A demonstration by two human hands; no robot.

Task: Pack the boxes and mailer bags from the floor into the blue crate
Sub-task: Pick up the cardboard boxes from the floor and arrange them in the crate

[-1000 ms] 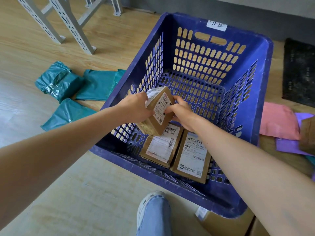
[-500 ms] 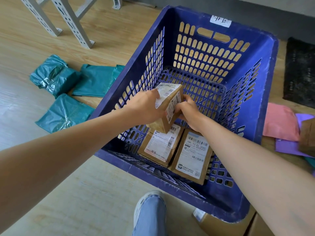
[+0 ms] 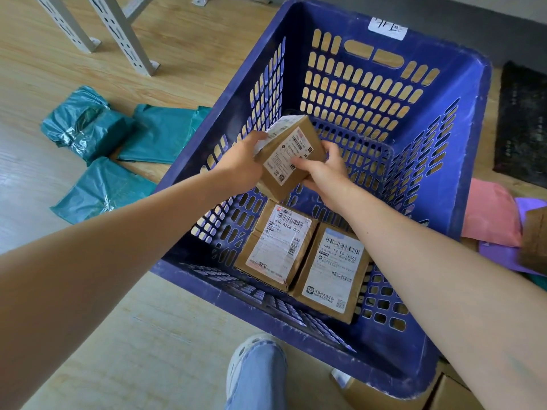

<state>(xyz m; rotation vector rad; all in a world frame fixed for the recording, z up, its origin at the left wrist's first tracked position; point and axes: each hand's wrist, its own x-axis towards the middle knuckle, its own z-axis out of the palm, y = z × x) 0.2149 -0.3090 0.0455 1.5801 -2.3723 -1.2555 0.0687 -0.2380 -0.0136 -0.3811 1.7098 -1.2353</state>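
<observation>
Over the blue crate (image 3: 470, 149), a small box (image 3: 288, 152) is held tilted.
Both the left grip (image 3: 239, 165) and the right grip (image 3: 327, 170) clasp its sides; two labelled boxes (image 3: 278, 247) lie side by side on the crate floor.

A parcel storeroom: labelled cardboard boxes (image 3: 278, 247) fill a blue crate (image 3: 470, 161), mailer bags (image 3: 159, 134) strew laminate floor (image 3: 44, 69) beside slotted steel racking legs (image 3: 124, 34).

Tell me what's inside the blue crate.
In the blue crate, a left box and right box lie side by side on the bottom; the left hand and right hand hold a third box above them, hiding part of the bottom.
</observation>
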